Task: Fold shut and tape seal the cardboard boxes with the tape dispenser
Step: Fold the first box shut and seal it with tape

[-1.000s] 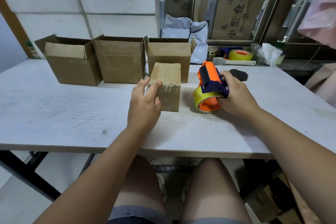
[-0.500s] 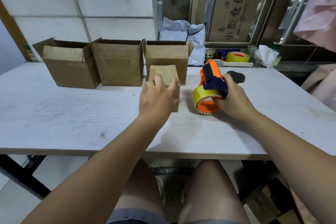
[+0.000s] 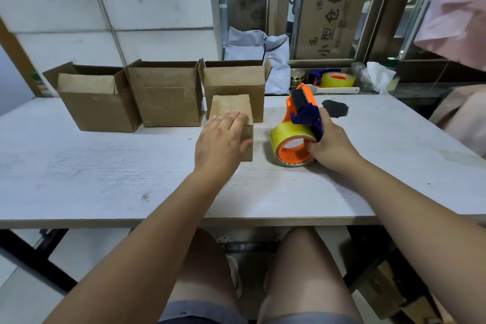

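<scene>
Left hand (image 3: pixel 221 144) fingers flat atop small box (image 3: pixel 232 105), right hand (image 3: pixel 332 145) gripping tape dispenser (image 3: pixel 294 130) just beside it

Three open cardboard boxes (image 3: pixel 97 105) (image 3: pixel 168 102) (image 3: pixel 234 84), one closed box (image 3: pixel 231 105), two tape dispensers (image 3: pixel 297 137) (image 3: pixel 332 79) and two hands (image 3: pixel 219 146) (image 3: pixel 332 146).

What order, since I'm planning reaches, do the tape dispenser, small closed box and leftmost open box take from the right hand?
1. tape dispenser, held by the right hand
2. small closed box, just left
3. leftmost open box, far back-left
</scene>
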`<state>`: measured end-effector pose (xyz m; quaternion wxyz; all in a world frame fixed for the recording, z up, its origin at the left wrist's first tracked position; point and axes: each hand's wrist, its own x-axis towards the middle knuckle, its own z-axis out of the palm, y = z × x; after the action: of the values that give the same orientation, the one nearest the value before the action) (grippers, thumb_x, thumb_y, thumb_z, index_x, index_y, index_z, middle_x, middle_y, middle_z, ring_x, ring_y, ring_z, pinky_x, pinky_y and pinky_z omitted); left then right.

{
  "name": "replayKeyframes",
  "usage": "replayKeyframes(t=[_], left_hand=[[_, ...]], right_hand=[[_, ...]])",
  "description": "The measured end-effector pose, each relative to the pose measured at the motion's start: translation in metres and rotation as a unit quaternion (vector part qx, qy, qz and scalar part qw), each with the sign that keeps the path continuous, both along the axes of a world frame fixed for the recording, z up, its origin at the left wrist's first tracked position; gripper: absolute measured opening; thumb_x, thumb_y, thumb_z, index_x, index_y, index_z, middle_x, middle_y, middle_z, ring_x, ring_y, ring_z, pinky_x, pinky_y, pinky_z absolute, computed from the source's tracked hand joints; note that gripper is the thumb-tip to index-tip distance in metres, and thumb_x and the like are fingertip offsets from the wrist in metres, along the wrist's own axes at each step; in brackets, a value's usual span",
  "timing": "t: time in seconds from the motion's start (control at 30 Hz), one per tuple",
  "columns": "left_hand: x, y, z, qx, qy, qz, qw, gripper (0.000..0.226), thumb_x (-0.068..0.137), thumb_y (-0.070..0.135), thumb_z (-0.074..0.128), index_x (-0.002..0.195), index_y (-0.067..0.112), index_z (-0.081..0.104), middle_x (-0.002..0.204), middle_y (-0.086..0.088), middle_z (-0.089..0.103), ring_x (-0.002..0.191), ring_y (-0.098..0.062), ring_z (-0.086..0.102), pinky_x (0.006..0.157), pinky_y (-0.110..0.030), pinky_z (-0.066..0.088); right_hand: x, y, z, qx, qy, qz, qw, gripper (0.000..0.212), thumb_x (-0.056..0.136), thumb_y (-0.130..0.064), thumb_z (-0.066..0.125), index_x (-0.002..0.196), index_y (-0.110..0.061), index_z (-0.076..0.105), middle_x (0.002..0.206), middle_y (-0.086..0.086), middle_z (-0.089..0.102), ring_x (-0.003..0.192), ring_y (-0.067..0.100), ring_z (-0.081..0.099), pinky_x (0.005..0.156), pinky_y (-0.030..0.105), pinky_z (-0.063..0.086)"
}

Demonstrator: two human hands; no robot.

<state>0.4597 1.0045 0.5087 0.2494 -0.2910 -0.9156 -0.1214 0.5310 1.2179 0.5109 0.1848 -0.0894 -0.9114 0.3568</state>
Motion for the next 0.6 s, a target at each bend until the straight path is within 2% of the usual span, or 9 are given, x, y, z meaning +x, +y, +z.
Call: replayKeyframes(t=[0.13,0.23,0.4,0.53,0.6], left_hand=[[-0.002,0.0,-0.001,0.012,0.005,-0.006,1.0,0.052,0.093,0.042,0.052,0.138,0.017,0.044,0.145,-0.001,0.043,0.136,-0.02,0.035,0.113,-0.029,0.014],[-0.002,0.002,-0.003,0.033,0.009,-0.009,0.999,0.049,0.091,0.039,0.057,0.133,0.014,0.05,0.141,-0.003,0.049,0.132,-0.023,0.039,0.112,-0.031,0.017],[-0.003,0.003,-0.006,0.064,0.009,-0.013,0.998,0.048,0.086,0.036,0.064,0.126,0.011,0.056,0.135,-0.007,0.055,0.128,-0.026,0.044,0.111,-0.034,0.021],[-0.003,0.002,-0.006,0.059,0.013,-0.02,0.998,0.051,0.09,0.039,0.059,0.132,0.013,0.052,0.139,-0.006,0.051,0.132,-0.023,0.04,0.112,-0.031,0.017],[-0.004,0.001,-0.007,0.056,0.021,-0.024,0.998,0.052,0.091,0.041,0.056,0.136,0.014,0.048,0.142,-0.004,0.048,0.134,-0.022,0.037,0.112,-0.029,0.015]], right_hand=[[0.003,0.004,0.013,0.112,0.034,-0.002,0.993,0.051,0.076,-0.003,0.061,0.121,-0.019,0.043,0.113,0.006,0.055,0.098,0.028,0.051,0.076,0.039,0.043],[0.008,0.009,0.03,0.177,0.044,0.001,0.983,0.054,0.075,-0.009,0.065,0.123,-0.018,0.043,0.114,0.004,0.052,0.098,0.025,0.048,0.072,0.035,0.038],[0.016,0.016,0.037,0.152,0.04,-0.017,0.987,0.065,0.07,-0.001,0.065,0.127,-0.023,0.042,0.116,0.005,0.055,0.098,0.03,0.049,0.078,0.041,0.046],[0.014,0.01,0.035,0.207,-0.004,-0.039,0.977,0.07,0.076,-0.004,0.063,0.136,-0.025,0.034,0.125,0.003,0.051,0.106,0.03,0.048,0.074,0.036,0.038],[0.011,0.008,0.037,0.23,-0.027,-0.051,0.971,0.066,0.078,-0.006,0.06,0.135,-0.027,0.033,0.122,0.003,0.052,0.105,0.032,0.05,0.073,0.038,0.039]])
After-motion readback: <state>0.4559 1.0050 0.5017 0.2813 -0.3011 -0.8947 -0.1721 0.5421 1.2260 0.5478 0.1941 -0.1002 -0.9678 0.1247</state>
